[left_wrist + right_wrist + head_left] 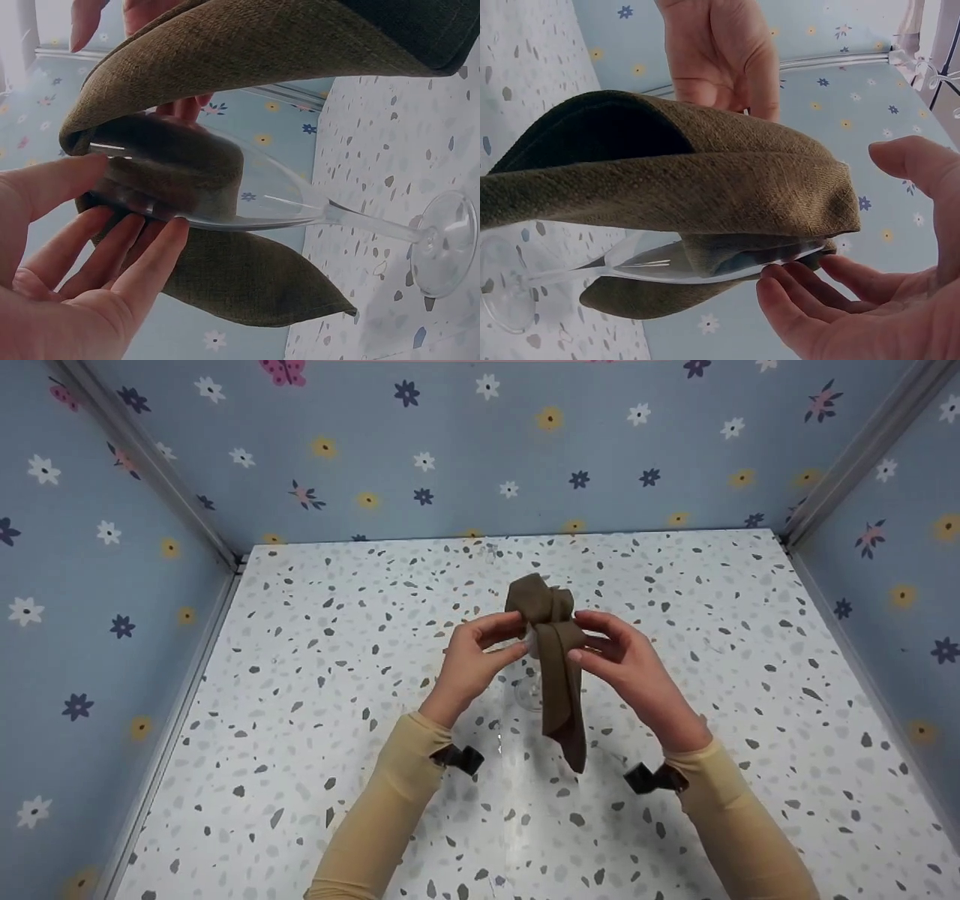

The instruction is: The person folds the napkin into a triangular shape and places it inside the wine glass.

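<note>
A clear stemmed wine glass (528,695) stands upright on the table, its foot and stem plain in the left wrist view. Tucked into its bowl is a folded brown cloth napkin (559,679), whose ends spill over the rim and hang down on both sides. My left hand (472,660) holds the bowl near the rim, thumb on one side and fingers on the other. On the opposite side, the fingertips of my right hand (630,664) touch the bowl by the rim. Its thumb (904,157) stands apart from the cloth in the right wrist view.
White speckled tabletop (300,735) surrounds the glass. Blue flowered panels (465,442) rise at the back and both sides, joined by grey metal corner posts (150,465). Small black wrist cameras (469,760) sit on both yellow sleeves.
</note>
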`<state>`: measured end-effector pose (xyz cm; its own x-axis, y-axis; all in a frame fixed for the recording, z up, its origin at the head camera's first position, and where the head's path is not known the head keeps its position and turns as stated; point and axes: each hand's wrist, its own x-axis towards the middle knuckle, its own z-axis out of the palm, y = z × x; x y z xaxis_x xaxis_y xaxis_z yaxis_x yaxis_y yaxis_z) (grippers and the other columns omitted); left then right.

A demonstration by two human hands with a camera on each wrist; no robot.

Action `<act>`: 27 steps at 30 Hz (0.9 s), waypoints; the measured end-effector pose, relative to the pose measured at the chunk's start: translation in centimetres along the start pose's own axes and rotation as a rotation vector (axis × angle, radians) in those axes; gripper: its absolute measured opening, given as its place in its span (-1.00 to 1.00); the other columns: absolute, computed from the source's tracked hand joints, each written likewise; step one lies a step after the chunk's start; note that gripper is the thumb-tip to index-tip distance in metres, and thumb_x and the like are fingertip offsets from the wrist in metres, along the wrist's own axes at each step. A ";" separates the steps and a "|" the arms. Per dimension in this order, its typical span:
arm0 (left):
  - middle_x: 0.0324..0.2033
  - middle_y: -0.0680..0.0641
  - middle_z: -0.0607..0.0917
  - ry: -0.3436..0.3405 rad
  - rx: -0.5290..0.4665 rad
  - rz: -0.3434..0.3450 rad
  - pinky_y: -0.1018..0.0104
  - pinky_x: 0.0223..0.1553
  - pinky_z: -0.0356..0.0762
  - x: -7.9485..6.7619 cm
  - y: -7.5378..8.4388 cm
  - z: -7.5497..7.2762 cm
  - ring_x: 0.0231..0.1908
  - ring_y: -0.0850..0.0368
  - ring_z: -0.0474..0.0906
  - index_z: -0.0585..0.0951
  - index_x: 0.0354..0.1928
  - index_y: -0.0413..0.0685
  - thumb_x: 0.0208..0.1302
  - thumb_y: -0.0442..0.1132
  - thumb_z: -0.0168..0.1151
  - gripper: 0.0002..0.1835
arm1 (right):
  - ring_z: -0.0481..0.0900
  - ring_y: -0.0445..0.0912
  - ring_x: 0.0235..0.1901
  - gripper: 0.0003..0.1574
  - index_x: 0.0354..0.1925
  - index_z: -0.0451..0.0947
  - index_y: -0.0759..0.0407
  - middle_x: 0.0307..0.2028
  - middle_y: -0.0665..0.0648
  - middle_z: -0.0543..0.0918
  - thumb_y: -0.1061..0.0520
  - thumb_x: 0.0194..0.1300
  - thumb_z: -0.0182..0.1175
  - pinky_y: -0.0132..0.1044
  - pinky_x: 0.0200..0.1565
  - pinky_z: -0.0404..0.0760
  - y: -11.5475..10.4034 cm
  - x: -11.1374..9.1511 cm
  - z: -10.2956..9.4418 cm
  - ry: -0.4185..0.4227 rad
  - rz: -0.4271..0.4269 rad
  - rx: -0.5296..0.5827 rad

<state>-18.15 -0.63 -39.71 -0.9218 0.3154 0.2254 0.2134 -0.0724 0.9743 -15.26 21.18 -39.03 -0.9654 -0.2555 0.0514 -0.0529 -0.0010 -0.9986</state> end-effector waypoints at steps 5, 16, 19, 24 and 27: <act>-0.12 -0.30 0.55 0.039 0.021 0.029 0.16 0.01 0.35 0.0 -0.3 0.2 -0.06 -0.14 0.46 0.50 -0.04 -0.37 0.04 -0.46 0.24 -0.63 | 0.30 -0.02 0.13 -0.27 0.20 0.21 0.20 0.15 0.12 0.30 0.12 0.09 0.25 -0.21 0.04 0.38 0.1 0.1 0.1 -0.017 0.012 0.007; -0.11 -0.35 0.53 0.111 -0.031 0.077 0.10 -0.04 0.41 -0.4 -0.6 1.0 -0.06 -0.20 0.44 0.48 -0.06 -0.46 0.00 -0.54 0.22 -0.62 | 0.30 -0.04 0.13 -0.15 0.25 0.15 0.15 0.19 0.12 0.25 0.12 0.04 0.30 -0.21 0.03 0.37 -0.3 1.3 -0.4 -0.048 0.030 -0.063; -0.10 -0.38 0.49 0.143 -0.083 0.103 0.14 -0.12 0.46 -0.6 -0.8 1.7 -0.04 -0.24 0.41 0.46 -0.05 -0.50 -0.01 -0.57 0.21 -0.61 | 0.33 -0.02 0.09 -0.12 0.27 0.12 0.16 0.19 0.14 0.25 0.12 0.04 0.30 -0.21 0.00 0.37 -0.8 1.9 -0.6 -0.065 0.023 -0.118; -0.10 -0.46 0.40 0.200 -0.139 0.184 0.05 -0.09 0.43 -1.0 -1.1 3.1 0.00 -0.31 0.35 0.41 -0.05 -0.58 -0.01 -0.62 0.18 -0.59 | 0.39 0.00 -0.02 -0.09 0.28 0.09 0.16 0.13 0.23 0.32 0.15 0.03 0.30 -0.21 -0.07 0.42 -2.0 2.9 -0.6 -0.096 0.010 -0.157; -0.08 -0.45 0.36 0.235 -0.154 0.203 0.02 -0.06 0.38 -1.3 -1.3 3.9 0.04 -0.29 0.32 0.38 -0.02 -0.61 -0.02 -0.63 0.17 -0.57 | 0.42 0.01 -0.06 -0.10 0.27 0.11 0.14 0.09 0.25 0.36 0.19 0.01 0.31 -0.22 -0.11 0.45 -2.2 3.5 -0.6 -0.102 -0.005 -0.161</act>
<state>-15.96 2.71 -41.23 -0.9187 0.0543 0.3911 0.3654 -0.2586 0.8942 -18.68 20.89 -36.65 -0.9344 -0.3531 0.0468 -0.1059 0.1498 -0.9830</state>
